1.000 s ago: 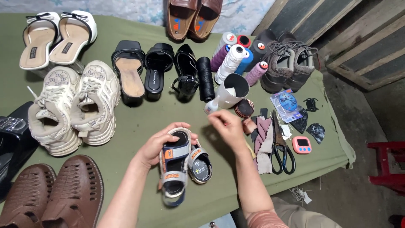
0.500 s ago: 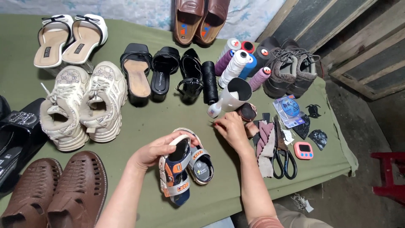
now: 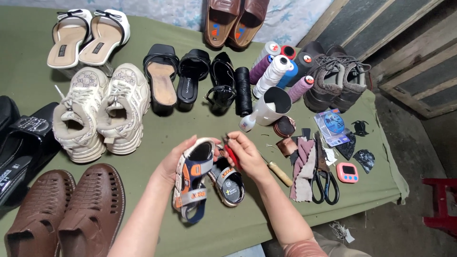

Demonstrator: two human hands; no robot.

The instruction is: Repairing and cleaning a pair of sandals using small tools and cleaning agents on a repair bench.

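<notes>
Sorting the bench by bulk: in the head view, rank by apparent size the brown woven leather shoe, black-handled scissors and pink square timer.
1. Brown woven leather shoe, though nearness to the camera enlarges it.
2. Black-handled scissors.
3. Pink square timer.

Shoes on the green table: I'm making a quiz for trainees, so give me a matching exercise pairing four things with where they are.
Things:
1. small sandal
2. brown woven shoes
3. scissors
4. white heeled sandals

Places:
A. far left corner of the table
B. near left corner
C. in the left hand
D. right side, beside the pink timer

Pairs: 1-C, 2-B, 3-D, 4-A
</notes>
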